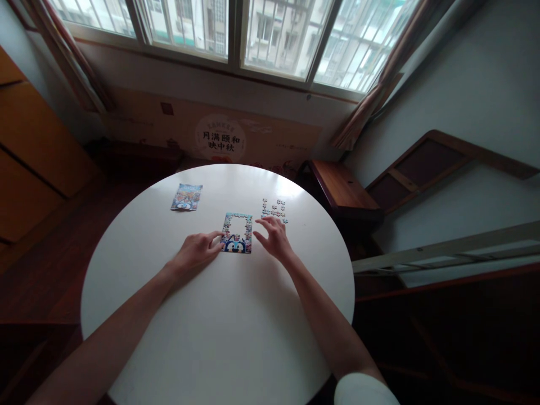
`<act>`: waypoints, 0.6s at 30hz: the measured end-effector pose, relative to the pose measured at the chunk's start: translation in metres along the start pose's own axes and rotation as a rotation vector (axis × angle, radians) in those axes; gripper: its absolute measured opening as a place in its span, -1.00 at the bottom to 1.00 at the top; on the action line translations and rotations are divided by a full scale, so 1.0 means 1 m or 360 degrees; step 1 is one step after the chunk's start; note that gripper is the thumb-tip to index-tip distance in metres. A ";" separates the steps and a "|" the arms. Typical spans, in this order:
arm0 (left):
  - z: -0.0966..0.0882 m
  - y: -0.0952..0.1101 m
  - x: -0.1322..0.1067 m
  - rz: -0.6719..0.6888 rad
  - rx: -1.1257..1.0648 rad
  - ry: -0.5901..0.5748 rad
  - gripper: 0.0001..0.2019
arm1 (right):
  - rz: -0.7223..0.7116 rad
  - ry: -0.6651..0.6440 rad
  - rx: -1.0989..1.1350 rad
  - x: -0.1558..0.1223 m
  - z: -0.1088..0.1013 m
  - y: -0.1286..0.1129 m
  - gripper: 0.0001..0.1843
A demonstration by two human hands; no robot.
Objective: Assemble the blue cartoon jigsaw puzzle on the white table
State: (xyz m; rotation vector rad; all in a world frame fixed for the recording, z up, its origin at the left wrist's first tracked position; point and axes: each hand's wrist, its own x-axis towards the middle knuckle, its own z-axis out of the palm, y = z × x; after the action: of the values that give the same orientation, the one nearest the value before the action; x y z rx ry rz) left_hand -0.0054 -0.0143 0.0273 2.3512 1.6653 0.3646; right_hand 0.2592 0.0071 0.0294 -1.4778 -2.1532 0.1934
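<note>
A partly assembled jigsaw puzzle (237, 245) lies flat on the white round table (202, 320). Its border and lower part are joined, with a dark blue cartoon face at the bottom and a bare white gap in the middle. My left hand (197, 247) rests at the puzzle's left edge, thumb and index finger apart and touching it. Just right of the puzzle is my right hand (274, 237), thumb and forefinger spread with nothing visible between them. Beyond its fingers, several loose puzzle pieces (274, 208) lie in rough rows, some partly hidden by the hand.
A printed picture sheet or packet (187, 197) lies at the table's far left. Past the table's right edge stands a wooden bench (343, 188). A barred window (278, 36) and a wall with a printed banner (261, 126) are behind the table.
</note>
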 end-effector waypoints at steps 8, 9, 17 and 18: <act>0.000 0.002 0.000 -0.0013 -0.0004 -0.0016 -0.62 | 0.0663 0.0021 -0.0273 0.068 -0.004 0.021 -0.68; -0.001 0.002 0.000 -0.0021 -0.0003 -0.0020 -0.62 | 0.0732 -0.0008 -0.0284 0.073 -0.002 0.023 -0.69; -0.002 0.007 0.000 -0.0061 0.0018 -0.0031 -0.62 | 0.0849 0.0012 -0.0313 0.085 0.016 0.022 -0.74; -0.002 0.007 0.000 -0.0066 0.0022 -0.0036 -0.62 | 0.0846 0.0029 -0.0329 0.085 0.018 0.022 -0.74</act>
State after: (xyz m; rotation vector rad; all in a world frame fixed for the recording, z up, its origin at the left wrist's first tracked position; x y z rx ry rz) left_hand 0.0000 -0.0165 0.0316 2.3178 1.7084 0.3186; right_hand 0.2458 0.0957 0.0338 -2.1420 -1.7631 0.1425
